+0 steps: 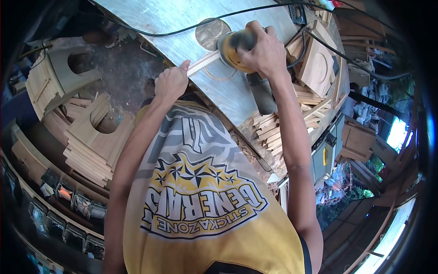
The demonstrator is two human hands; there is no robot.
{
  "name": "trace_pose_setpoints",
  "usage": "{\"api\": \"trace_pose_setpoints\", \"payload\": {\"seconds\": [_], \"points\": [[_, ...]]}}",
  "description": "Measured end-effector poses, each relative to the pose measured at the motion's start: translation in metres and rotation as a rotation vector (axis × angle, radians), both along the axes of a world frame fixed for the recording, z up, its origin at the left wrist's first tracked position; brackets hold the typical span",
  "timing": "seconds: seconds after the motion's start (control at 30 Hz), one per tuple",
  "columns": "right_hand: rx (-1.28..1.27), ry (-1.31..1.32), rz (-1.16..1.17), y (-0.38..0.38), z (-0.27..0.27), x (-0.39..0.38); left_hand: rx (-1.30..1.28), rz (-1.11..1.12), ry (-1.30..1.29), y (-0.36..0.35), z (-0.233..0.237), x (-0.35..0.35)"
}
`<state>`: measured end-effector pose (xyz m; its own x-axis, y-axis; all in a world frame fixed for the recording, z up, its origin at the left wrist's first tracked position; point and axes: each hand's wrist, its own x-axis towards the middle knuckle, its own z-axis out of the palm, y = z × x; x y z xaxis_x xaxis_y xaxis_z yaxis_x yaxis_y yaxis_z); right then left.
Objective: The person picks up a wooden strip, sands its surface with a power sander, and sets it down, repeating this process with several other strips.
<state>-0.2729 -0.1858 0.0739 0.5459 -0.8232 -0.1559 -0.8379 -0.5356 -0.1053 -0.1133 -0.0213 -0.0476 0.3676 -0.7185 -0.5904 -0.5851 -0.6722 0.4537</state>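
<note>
My right hand [266,52] grips a yellow and black orbital sander [233,50] from above, with a dark dust canister [262,95] hanging off its side. Beneath the sander's pad runs the far part of a narrow wooden strip [204,63]. At the near end of that strip, my left hand [172,83] is closed on it at the board's edge, thumb pointing up. The strip lies over a pale board [230,98], beside a round hole [212,34] and a thin ring-shaped mark. How much of the strip sits under the sander is hidden.
A black cord [182,31] crosses the board's far side. Loose wooden strips [273,132] and a panel with a round recess [318,68] lie to the right. Stacked cut wooden pieces [91,146] stand at left, above several bins [73,233].
</note>
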Motion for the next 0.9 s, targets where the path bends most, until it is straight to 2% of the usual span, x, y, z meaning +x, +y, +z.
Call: {"api": "trace_pose_setpoints", "payload": {"seconds": [0.23,0.4,0.47,0.6,0.73,0.9], "points": [[0.098,-0.074,0.113,0.064,0.004,0.037,0.022,-0.022,-0.023,0.000,-0.005,0.002],[0.055,-0.069,0.031,0.025,-0.002,0.012,0.047,-0.068,-0.029,0.011,-0.002,0.004],[0.067,-0.074,-0.098,-0.002,-0.008,-0.012,0.053,-0.041,-0.038,0.015,-0.002,0.011],[-0.030,-0.021,-0.077,-0.021,-0.008,-0.050,0.038,-0.042,-0.072,0.017,-0.002,0.016],[-0.075,-0.063,-0.156,-0.010,0.009,-0.048,0.021,-0.057,-0.096,0.021,-0.010,0.015],[-0.006,-0.053,-0.086,0.026,0.004,-0.008,0.011,-0.068,-0.096,0.014,-0.013,0.012]]}}
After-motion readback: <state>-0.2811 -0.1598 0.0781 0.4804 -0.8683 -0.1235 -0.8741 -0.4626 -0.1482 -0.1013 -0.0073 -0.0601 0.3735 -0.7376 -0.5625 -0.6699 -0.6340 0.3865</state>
